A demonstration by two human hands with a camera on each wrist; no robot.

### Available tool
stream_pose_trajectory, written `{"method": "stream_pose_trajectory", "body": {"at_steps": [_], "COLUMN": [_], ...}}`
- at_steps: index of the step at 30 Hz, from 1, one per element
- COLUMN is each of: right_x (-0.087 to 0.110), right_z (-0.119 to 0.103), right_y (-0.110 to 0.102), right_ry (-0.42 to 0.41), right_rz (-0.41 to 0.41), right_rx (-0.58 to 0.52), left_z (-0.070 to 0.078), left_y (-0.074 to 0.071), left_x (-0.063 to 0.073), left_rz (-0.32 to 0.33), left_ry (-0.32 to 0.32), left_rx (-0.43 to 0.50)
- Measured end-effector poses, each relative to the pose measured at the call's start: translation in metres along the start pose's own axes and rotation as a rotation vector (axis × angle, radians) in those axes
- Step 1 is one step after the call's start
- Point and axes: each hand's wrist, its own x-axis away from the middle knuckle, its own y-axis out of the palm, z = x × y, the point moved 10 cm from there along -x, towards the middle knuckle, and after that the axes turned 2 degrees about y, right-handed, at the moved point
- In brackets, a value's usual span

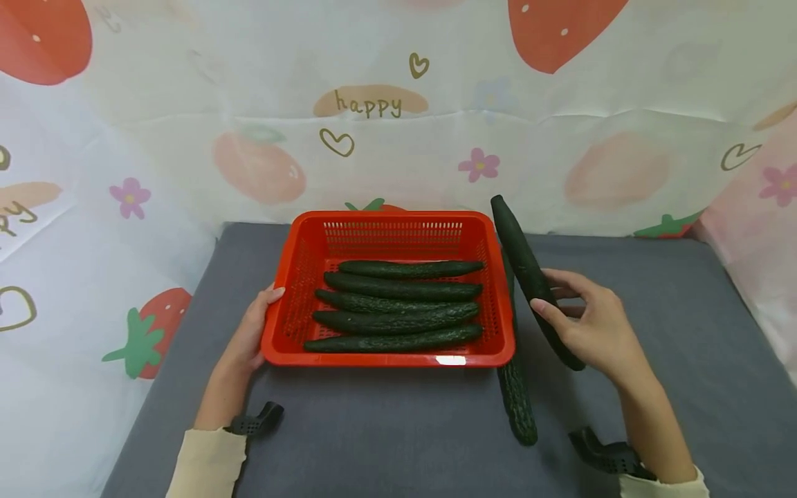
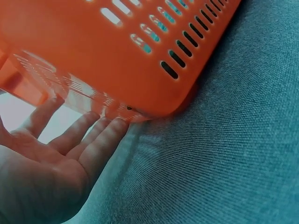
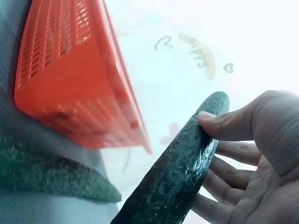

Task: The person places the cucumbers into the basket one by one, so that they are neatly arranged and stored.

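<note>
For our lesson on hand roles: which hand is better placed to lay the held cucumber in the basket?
Right, I'd judge: the right hand grips that cucumber, close beside the basket. The left hand is at the basket's opposite end, holding it.

Left forearm in from near left, left hand gripping, thumb above, fingers lower, only lightly bent. Right forearm in from near right, angled toward far left; right hand held up, pinching between thumb and curved fingers, palm leftward.
</note>
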Motion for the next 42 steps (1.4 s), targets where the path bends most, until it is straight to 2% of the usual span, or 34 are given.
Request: {"method": "stream_pose_trajectory", "body": {"at_steps": [3,8,18,29,37,42], "right_x": [0.002,0.003,-0.008,-0.019,-0.018,-0.017], "right_z": [-0.01,-0.03,-0.057,-0.098,-0.124,-0.132], "right_y": [0.002,0.008,0.028,0.057,0.085,0.104], "right_ry": [-0.052,-0.112,-0.145,-0.262,-0.298,-0.276], "right_rz": [0.017,0.014,-0.101,-0.183,-0.244,-0.283], "right_rx": [-0.002,-0.006,-0.036,0.143,0.224,0.282], "left_z": [-0.001,0.0,-0.001,0.0,0.001,-0.002], "left_y": [-0.001,-0.001,0.0,0.002,-0.002,-0.002], "left_x": [-0.002,-0.001,0.001,0.001,0.002,0.001], "left_rz": [0.026,0.03,0.004,-0.025,0.006,0.017], "left_ry": [-0.012,-0.014,0.001,0.011,0.012,-0.009], "left_rx": [-0.008,-0.008,-0.014,0.012,-0.009,-0.022]}}
